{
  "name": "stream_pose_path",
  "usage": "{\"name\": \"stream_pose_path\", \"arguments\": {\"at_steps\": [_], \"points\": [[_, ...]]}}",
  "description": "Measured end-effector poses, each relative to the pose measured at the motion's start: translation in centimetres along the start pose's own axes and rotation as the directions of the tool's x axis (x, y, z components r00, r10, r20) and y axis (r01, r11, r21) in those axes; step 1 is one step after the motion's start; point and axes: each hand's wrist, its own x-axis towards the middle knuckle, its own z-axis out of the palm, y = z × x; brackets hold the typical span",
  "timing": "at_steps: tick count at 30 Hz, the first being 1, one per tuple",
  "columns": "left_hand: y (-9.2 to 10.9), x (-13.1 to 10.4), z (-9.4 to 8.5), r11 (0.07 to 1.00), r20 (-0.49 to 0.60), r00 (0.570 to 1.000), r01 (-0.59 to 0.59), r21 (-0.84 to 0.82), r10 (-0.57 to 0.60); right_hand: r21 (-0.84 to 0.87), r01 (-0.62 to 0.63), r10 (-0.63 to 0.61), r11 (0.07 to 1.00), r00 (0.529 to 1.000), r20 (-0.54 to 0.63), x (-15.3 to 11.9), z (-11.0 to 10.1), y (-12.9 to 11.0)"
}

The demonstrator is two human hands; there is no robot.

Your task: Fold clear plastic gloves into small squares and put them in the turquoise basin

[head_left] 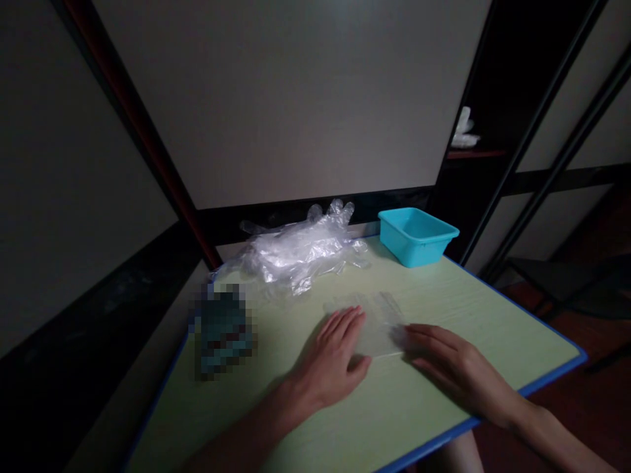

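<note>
A thin clear plastic sheet or bag point(377, 328) lies flat on the pale green table point(296, 433). My left hand point(338, 358) rests on its left part, palm down with the fingers stretched out. At its right edge is my right hand point(451, 368), fingers extended and slightly blurred, the fingertips touching the plastic. Behind them a heap of crumpled transparent plastic gloves point(300, 253) spreads along the back of the table.
A turquoise plastic basin point(419, 240) stands at the back right corner. On the left is a pixelated dark green item point(224, 335). The table has a blue edge, with cabinet panels point(315, 98) behind it. White items point(465, 135) sit on a shelf.
</note>
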Motion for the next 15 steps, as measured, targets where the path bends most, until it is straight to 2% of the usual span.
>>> {"name": "stream_pose_path", "arguments": {"at_steps": [3, 6, 10, 15], "points": [[-0.4, 0.1, 0.1, 0.977, -0.179, 0.966, 0.160, -0.139, -0.184, -0.151, 0.163, -0.163, 0.975, 0.987, 0.011, 0.0, -1.1, 0.0], [-0.7, 0.1, 0.3, 0.946, -0.239, 0.930, 0.226, -0.231, -0.280, -0.286, 0.311, -0.306, 0.906, 0.950, 0.064, 0.5, -1.8, -0.3], [-0.8, 0.2, 0.5, 0.946, -0.217, 0.933, 0.240, -0.219, -0.287, -0.346, 0.394, -0.395, 0.852, 0.916, 0.069, 1.1, -1.8, -0.7], [-0.7, 0.4, 0.5, 0.965, -0.202, 0.948, 0.219, -0.143, -0.245, -0.388, 0.443, -0.444, 0.808, 0.891, 0.093, 1.3, -1.3, -0.6]]}}
